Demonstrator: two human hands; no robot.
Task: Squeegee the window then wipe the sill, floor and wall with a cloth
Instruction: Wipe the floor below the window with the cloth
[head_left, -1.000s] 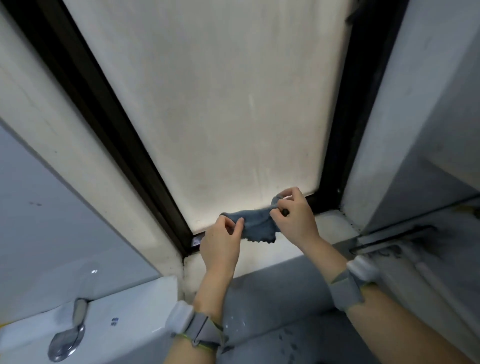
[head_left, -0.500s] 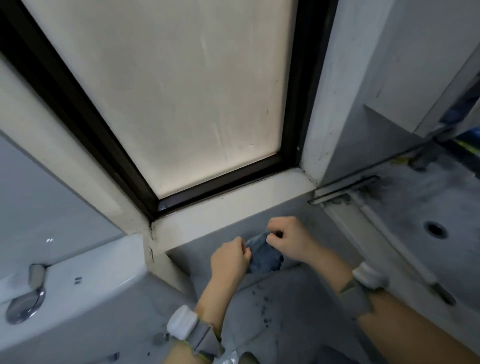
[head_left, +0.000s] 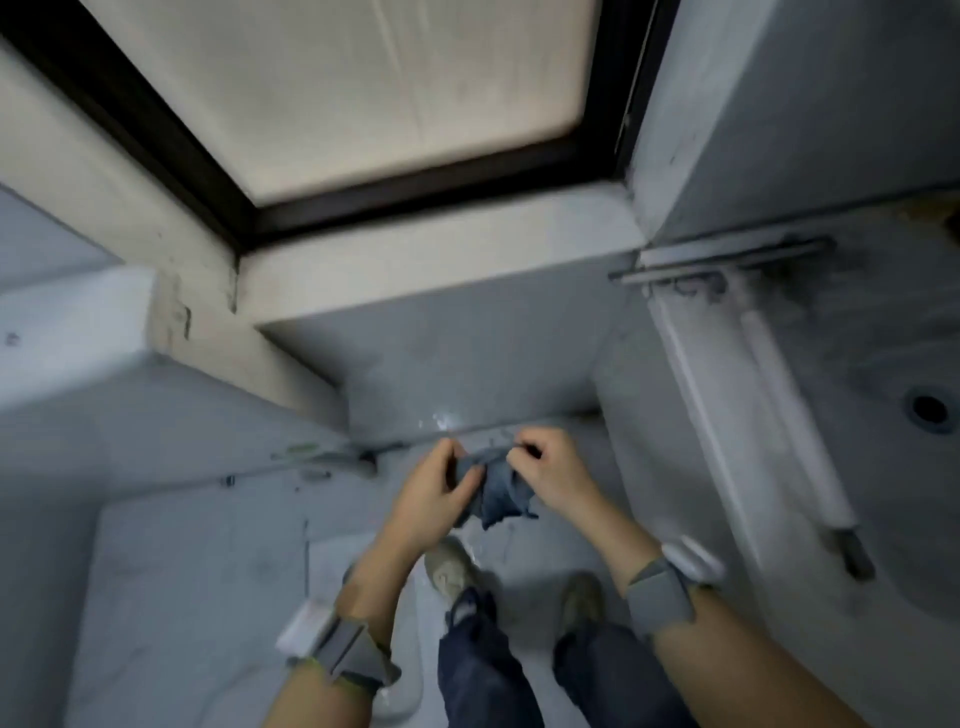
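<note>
Left hand (head_left: 431, 499) and right hand (head_left: 550, 480) grasp crumpled cloth (head_left: 496, 491) below sill (head_left: 431, 260); cloth's long axis hangs downward

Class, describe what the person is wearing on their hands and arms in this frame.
Both hands are bare, with no gloves or sleeves. The left wrist carries a grey strap with a white block-shaped device; the right wrist has a matching grey strap with a white rounded device.

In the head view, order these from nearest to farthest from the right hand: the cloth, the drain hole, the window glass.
1. Cloth: held by the right hand and the left hand.
2. Drain hole: far right, in the sink.
3. Window glass: top, beyond the sill.
</note>
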